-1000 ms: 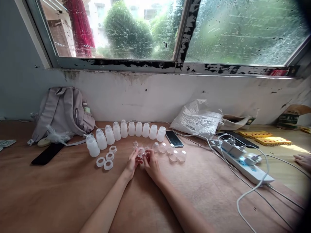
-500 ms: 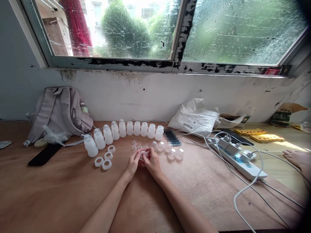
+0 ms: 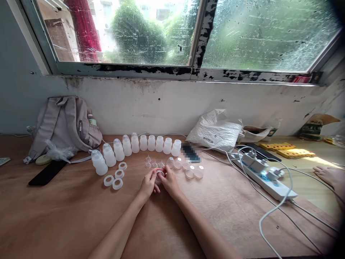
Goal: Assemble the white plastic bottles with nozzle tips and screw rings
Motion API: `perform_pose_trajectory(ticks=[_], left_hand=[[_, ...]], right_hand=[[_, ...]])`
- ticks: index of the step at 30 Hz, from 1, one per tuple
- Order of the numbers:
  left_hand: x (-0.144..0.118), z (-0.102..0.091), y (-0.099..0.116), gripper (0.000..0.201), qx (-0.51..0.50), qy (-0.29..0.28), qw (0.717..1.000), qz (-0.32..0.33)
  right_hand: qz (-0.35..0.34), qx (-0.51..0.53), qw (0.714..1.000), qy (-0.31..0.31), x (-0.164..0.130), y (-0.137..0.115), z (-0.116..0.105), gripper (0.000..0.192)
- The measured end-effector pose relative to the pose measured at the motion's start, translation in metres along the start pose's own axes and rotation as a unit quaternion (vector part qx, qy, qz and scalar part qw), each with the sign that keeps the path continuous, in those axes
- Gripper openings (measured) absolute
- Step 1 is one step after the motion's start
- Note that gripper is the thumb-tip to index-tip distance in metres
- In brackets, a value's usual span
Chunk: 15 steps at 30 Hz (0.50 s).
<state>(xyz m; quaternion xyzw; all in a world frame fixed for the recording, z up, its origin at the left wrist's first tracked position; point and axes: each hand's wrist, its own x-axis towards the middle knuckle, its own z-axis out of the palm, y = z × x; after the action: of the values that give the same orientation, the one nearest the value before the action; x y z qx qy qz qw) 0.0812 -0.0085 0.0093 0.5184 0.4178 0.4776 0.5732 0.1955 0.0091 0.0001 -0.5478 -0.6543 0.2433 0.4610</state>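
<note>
My left hand (image 3: 148, 182) and my right hand (image 3: 169, 179) meet over the table, fingers closed on a translucent bottle ring (image 3: 160, 173) between them. Fingers cover much of the ring, so I cannot tell whether a nipple sits in it. Just beyond lie several small clear nipples (image 3: 148, 162). Clear domed caps (image 3: 190, 172) rest to the right of my right hand. To the left are several loose rings (image 3: 118, 183). A curved row of milky baby bottles (image 3: 143, 143) stands behind, and those on the left wear clear tops (image 3: 107, 148).
A grey backpack (image 3: 63, 122) and a black phone (image 3: 47, 174) are at the left. Toward the right are a silver padded bag (image 3: 215, 131), a white power strip (image 3: 272, 185) with loose cables and yellow trays (image 3: 295, 153). Another person's hand (image 3: 327, 176) rests at the right edge.
Fingers of my left hand have shifted under the ring, some now extending lower. The ring has turned slightly between my hands. The view has moved a little.
</note>
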Motion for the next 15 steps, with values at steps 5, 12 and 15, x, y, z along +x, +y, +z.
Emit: perform_pose_trajectory(ticks=[5, 12, 15], left_hand=[[-0.001, 0.0, -0.002, 0.042, -0.003, -0.009, 1.0, 0.009], [0.0, 0.001, 0.001, 0.04, -0.01, -0.01, 1.0, -0.01], [0.001, -0.001, 0.004, 0.04, -0.037, 0.013, 0.999, -0.004]], right_hand=[[0.004, -0.011, 1.0, 0.006, -0.001, 0.004, 0.001, 0.01], [-0.012, -0.038, 0.999, 0.032, 0.0, 0.0, 0.001, 0.012], [-0.028, -0.01, 0.999, 0.029, -0.004, -0.008, -0.001, 0.009]])
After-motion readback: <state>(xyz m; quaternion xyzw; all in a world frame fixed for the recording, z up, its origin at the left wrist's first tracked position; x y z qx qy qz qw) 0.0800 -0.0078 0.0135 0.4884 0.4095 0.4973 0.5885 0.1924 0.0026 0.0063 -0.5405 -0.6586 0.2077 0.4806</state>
